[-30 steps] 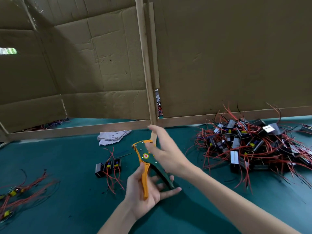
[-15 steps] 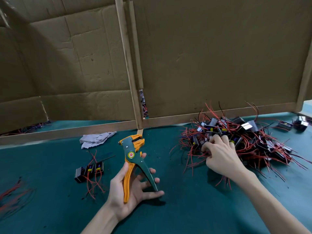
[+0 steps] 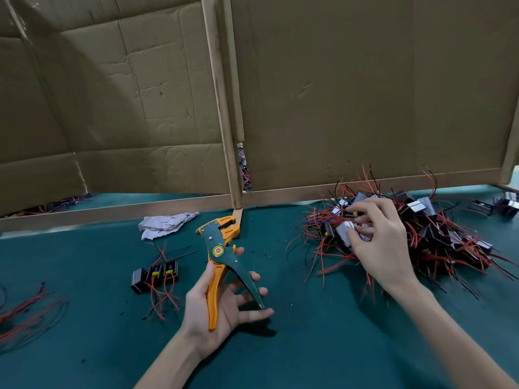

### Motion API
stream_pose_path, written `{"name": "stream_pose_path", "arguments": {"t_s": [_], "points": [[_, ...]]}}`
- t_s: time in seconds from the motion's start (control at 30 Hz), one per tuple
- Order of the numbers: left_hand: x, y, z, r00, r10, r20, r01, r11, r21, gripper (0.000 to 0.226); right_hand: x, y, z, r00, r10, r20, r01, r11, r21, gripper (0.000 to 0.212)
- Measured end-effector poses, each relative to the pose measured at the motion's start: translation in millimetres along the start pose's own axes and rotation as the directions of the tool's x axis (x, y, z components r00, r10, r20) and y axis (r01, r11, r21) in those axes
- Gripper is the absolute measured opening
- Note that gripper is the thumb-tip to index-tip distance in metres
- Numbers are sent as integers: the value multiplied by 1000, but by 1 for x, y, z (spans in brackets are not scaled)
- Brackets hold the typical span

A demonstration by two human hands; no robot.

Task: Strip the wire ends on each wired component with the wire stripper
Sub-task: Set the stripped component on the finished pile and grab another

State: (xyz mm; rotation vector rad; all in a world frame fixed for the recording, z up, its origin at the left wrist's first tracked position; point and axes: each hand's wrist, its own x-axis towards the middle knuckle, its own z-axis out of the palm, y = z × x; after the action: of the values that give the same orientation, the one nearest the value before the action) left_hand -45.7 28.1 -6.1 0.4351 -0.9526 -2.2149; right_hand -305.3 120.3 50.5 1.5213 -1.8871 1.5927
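My left hand (image 3: 222,301) holds the green and orange wire stripper (image 3: 220,256) upright above the green table, its handles spread and jaws pointing away. My right hand (image 3: 379,237) is in the big pile of wired components (image 3: 438,231) at the right, fingers pinching a grey component (image 3: 344,233) with red wires at the pile's left side. Three black components (image 3: 154,275) with yellow tabs and red wires lie together left of the stripper.
Cardboard walls (image 3: 337,94) on a wooden frame close off the back of the table. A crumpled grey cloth (image 3: 165,224) lies near the frame. Loose red wires (image 3: 25,313) lie at the far left edge. More components (image 3: 502,204) sit at the far right.
My right hand left the stripper, reached into the pile at the right and now pinches a component there. The left hand kept holding the stripper.
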Motion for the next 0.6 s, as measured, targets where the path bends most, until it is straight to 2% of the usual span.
{"name": "stream_pose_path", "arguments": {"t_s": [0.1, 0.17, 0.27, 0.3, 0.37, 0.47, 0.53, 0.6], "points": [[0, 0, 0, 1000, 4, 0, -4, 1000, 3, 54, -5, -6, 8, 996, 48, -75, -36, 987, 156, 34], [0, 0, 0, 1000, 6, -2, -6, 1000, 20, 55, -7, -7, 11, 992, 73, -100, -52, 980, 194, 35], [0, 0, 0, 1000, 9, -2, -9, 1000, 28, 55, -10, -12, 14, 971, -200, -128, 221, 959, 178, 28], [-1, 0, 0, 1000, 10, -2, -10, 1000, 28, 55, -12, -15, 17, 952, -296, -77, 306, 934, 183, 28], [-1, 1, -1, 1000, 12, -4, -12, 1000, 25, 55, -23, -20, 26, 904, -402, 146, 366, 904, 221, 37], [-1, 3, -3, 1000, 20, 9, -20, 1000, 17, 55, -40, -21, 39, 761, -356, 543, 271, 934, 232, 51], [-3, 5, -4, 1000, 20, 22, -20, 1000, 13, 54, -42, -18, 41, 713, -279, 644, 191, 960, 204, 52], [-4, 7, -6, 999, 18, 34, -18, 1000, -2, 54, -38, -18, 37, 760, -183, 624, 17, 965, 262, 46]]}}
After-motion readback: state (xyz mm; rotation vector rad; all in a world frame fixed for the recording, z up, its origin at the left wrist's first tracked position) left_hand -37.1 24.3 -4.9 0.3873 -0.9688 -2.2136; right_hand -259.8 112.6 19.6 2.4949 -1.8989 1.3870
